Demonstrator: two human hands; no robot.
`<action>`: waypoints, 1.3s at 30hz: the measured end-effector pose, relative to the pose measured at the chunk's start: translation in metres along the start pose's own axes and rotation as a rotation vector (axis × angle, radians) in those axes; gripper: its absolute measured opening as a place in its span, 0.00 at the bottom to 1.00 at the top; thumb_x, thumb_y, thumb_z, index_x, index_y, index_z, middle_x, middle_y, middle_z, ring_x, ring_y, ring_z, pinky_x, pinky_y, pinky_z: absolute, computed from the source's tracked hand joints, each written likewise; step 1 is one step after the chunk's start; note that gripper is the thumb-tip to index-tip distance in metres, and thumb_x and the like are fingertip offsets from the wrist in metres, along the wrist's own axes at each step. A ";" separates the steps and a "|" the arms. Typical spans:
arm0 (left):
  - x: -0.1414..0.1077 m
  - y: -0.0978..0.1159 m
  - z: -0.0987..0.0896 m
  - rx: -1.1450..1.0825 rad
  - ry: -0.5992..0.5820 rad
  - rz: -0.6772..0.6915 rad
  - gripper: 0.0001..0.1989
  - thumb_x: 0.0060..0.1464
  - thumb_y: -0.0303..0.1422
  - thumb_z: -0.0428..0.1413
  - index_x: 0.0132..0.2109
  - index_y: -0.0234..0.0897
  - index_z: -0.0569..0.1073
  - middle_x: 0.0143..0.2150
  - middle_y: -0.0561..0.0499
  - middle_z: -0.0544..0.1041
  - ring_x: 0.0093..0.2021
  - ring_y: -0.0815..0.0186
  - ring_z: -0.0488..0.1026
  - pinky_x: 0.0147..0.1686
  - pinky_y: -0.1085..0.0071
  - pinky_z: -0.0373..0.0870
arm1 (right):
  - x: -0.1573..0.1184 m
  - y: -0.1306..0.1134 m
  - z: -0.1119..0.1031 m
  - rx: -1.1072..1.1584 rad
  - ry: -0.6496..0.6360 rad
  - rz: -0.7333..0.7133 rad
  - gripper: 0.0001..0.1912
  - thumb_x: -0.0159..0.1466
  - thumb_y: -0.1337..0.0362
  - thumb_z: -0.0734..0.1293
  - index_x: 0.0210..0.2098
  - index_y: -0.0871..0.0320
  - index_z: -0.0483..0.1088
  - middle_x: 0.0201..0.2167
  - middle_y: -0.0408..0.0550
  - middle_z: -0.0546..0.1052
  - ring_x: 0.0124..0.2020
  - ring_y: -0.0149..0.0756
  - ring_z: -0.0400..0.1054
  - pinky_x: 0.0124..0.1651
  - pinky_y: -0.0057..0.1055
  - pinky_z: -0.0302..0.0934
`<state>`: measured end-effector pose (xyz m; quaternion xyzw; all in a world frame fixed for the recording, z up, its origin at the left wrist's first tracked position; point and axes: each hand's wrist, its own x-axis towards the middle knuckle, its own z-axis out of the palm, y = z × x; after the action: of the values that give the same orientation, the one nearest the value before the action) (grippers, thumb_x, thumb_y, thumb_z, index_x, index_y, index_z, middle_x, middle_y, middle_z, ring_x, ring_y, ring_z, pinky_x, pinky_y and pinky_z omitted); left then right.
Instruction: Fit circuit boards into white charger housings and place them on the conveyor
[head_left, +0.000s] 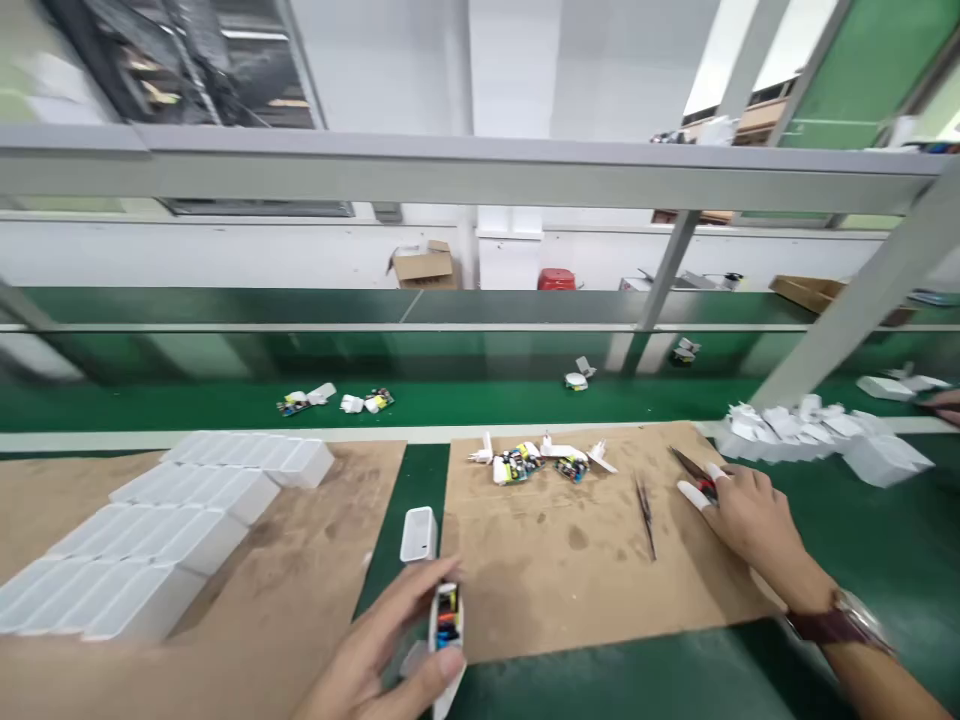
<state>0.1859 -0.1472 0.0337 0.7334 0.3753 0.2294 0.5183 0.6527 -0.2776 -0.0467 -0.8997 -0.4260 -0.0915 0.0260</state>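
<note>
My left hand [397, 650] holds a narrow white plastic case [448, 640] with colourful electronic parts inside, its fingers along one side and its thumb on the other. Just beyond it, an empty white case [418, 534] lies on the green table. At the right, my right hand [750, 515], with white covers on two fingertips, has its thumb and finger around pointed pliers [691, 470] with red handles. The pliers rest on the brown cardboard sheet [547, 570]. To their left lie dark tweezers [646, 518]. Small circuit boards [516, 464] with white pieces sit at the sheet's far edge.
Rows of white cases [161, 530] stand on cardboard at the left. More white parts [795, 430] are heaped at the right, near a slanted post [847, 300]. Several board assemblies [306, 400] lie on the green strip behind. Part of another person's hand [949, 403] shows at the right edge.
</note>
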 end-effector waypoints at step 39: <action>0.071 -0.086 -0.022 0.449 0.195 0.537 0.33 0.61 0.27 0.59 0.70 0.40 0.59 0.64 0.39 0.70 0.65 0.53 0.71 0.64 0.54 0.72 | -0.049 -0.246 -0.064 0.966 -0.058 -1.022 0.37 0.72 0.70 0.61 0.76 0.50 0.46 0.58 0.58 0.73 0.51 0.45 0.74 0.51 0.43 0.75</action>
<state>0.1865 -0.0622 -0.0423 0.8759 0.2582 0.3382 0.2276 0.4233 -0.1668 -0.0007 -0.4768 -0.7888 0.1312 0.3651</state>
